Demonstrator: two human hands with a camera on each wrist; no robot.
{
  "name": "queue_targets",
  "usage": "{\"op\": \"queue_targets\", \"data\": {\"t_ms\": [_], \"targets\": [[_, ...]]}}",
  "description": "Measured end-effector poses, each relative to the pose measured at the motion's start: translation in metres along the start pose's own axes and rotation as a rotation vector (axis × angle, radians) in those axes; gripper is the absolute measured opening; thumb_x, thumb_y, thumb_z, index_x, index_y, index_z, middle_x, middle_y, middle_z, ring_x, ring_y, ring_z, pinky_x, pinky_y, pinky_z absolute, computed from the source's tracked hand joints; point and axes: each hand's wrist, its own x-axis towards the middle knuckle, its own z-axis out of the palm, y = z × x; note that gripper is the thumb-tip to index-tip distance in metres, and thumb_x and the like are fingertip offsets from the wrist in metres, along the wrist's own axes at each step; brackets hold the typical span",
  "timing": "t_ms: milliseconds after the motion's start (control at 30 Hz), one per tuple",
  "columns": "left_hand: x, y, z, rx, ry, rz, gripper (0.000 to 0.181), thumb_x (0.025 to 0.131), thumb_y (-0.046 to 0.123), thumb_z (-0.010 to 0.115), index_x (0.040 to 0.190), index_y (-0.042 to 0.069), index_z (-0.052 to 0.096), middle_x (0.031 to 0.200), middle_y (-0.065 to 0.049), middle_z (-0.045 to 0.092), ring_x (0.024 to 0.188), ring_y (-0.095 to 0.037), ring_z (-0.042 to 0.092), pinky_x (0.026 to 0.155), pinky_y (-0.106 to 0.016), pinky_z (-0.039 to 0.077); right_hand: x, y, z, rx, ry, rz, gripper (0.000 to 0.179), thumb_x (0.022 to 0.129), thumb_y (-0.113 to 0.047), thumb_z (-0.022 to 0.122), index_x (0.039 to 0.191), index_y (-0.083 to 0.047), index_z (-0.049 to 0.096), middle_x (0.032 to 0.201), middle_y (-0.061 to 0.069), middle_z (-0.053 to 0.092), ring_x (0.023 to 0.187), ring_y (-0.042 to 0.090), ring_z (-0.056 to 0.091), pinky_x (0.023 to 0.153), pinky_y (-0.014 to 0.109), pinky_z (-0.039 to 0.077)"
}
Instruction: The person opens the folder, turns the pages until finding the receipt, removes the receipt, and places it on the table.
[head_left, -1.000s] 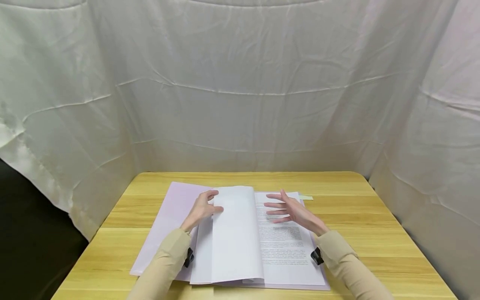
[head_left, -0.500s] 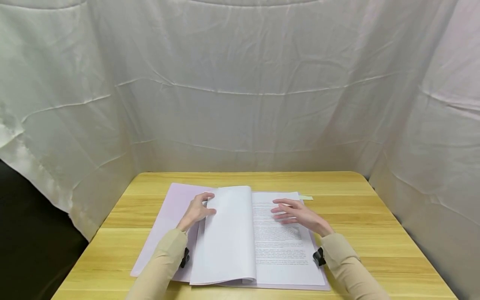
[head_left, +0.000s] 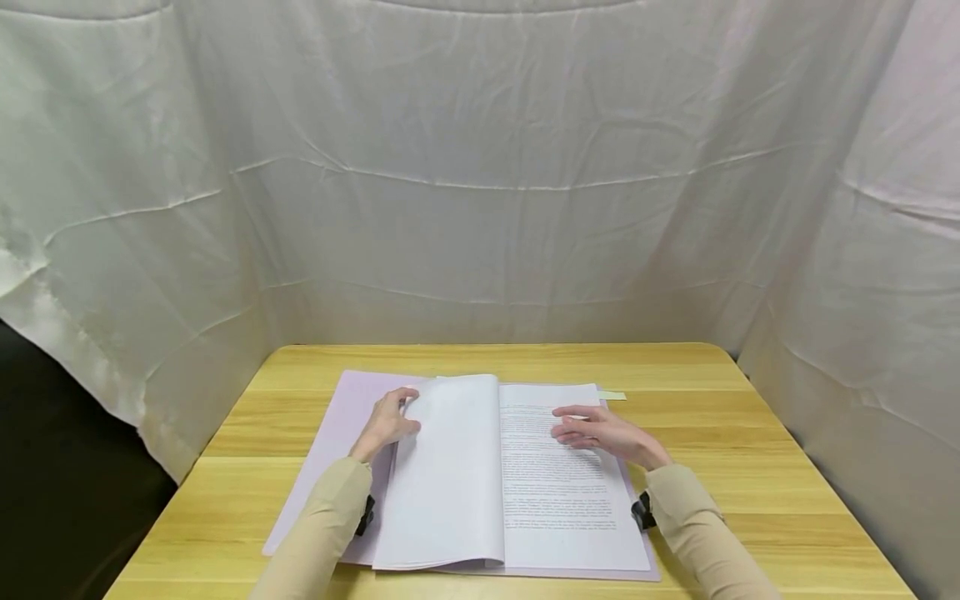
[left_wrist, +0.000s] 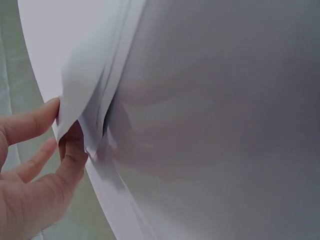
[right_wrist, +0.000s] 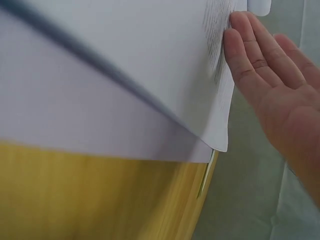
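Observation:
A lilac folder (head_left: 318, 467) lies spread on the table, with white sheets inside it. My left hand (head_left: 384, 423) is at the left edge of the turned pages (head_left: 450, 475), whose upper side looks blank. In the left wrist view, the thumb and a finger (left_wrist: 37, 120) pinch the edge of the pages (left_wrist: 75, 90), one on each side. My right hand (head_left: 607, 435) is over the printed page (head_left: 555, 508) on the right, its fingers extended. The right wrist view shows those fingers (right_wrist: 240, 55) at the page's text; whether they touch it is hard to tell.
A pale green tab (head_left: 612, 396) sticks out at the folder's upper right. Wooden tabletop (head_left: 750, 483) surrounds the folder. Light grey curtains (head_left: 480, 233) hang behind and on both sides, and something black (head_left: 60, 467) shows at the far left.
My left hand has moved left, and the turned pages have swung left with it, uncovering more print. My right hand has shifted slightly right and lowered, its spread fingers drawing closer together.

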Motion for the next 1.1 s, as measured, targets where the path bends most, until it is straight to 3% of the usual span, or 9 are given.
{"op": "queue_targets", "data": {"t_ms": [233, 400, 700, 800, 967, 1100], "targets": [[-0.001, -0.006, 0.002, 0.043, 0.033, 0.006, 0.062, 0.074, -0.012, 0.066, 0.135, -0.005, 0.056, 0.143, -0.032, 0.048, 0.134, -0.048, 0.044, 0.113, -0.062, 0.039, 0.001, 0.004, -0.002, -0.007, 0.017, 0.037, 0.058, 0.107, -0.025, 0.048, 0.152, 0.009, 0.031, 0.14, 0.027, 0.059, 0.13, 0.035, 0.059, 0.111, 0.04, 0.05], [-0.001, -0.01, 0.006, 0.1, 0.046, 0.056, 0.063, 0.073, -0.013, 0.066, 0.134, -0.006, 0.056, 0.138, -0.032, 0.05, 0.128, -0.045, 0.047, 0.109, -0.06, 0.043, 0.001, 0.007, -0.003, 0.009, 0.021, 0.039, 0.057, 0.107, -0.024, 0.048, 0.151, 0.009, 0.032, 0.139, 0.026, 0.06, 0.128, 0.031, 0.061, 0.109, 0.037, 0.051], [-0.001, -0.011, 0.014, 0.186, 0.058, 0.047, 0.063, 0.074, -0.015, 0.065, 0.136, -0.005, 0.054, 0.139, -0.032, 0.045, 0.107, -0.039, 0.057, 0.09, -0.051, 0.056, 0.004, 0.009, -0.002, -0.001, 0.031, 0.036, 0.055, 0.107, -0.021, 0.049, 0.149, 0.011, 0.034, 0.137, 0.027, 0.061, 0.124, 0.027, 0.064, 0.106, 0.034, 0.054], [-0.002, -0.011, 0.015, 0.221, 0.068, 0.063, 0.062, 0.074, -0.016, 0.063, 0.134, -0.005, 0.055, 0.143, -0.033, 0.042, 0.107, -0.042, 0.057, 0.087, -0.05, 0.056, 0.005, 0.007, -0.001, -0.04, 0.048, 0.028, 0.054, 0.106, -0.021, 0.05, 0.148, 0.011, 0.035, 0.134, 0.026, 0.063, 0.119, 0.023, 0.066, 0.102, 0.033, 0.055], [-0.001, -0.01, 0.02, 0.315, 0.095, 0.109, 0.063, 0.069, -0.017, 0.059, 0.13, -0.002, 0.06, 0.148, -0.031, 0.041, 0.122, -0.051, 0.047, 0.098, -0.055, 0.048, 0.009, 0.002, -0.002, -0.129, 0.085, -0.005, 0.052, 0.105, -0.018, 0.053, 0.145, 0.011, 0.04, 0.129, 0.028, 0.065, 0.111, 0.027, 0.069, 0.095, 0.037, 0.059], [-0.001, -0.009, 0.025, 0.33, 0.07, 0.166, 0.06, 0.068, -0.018, 0.057, 0.125, -0.002, 0.063, 0.141, -0.026, 0.051, 0.122, -0.047, 0.048, 0.103, -0.055, 0.045, 0.014, -0.001, -0.004, -0.22, 0.137, -0.035, 0.05, 0.103, -0.016, 0.056, 0.142, 0.013, 0.044, 0.126, 0.031, 0.066, 0.107, 0.034, 0.07, 0.091, 0.042, 0.06]]}}
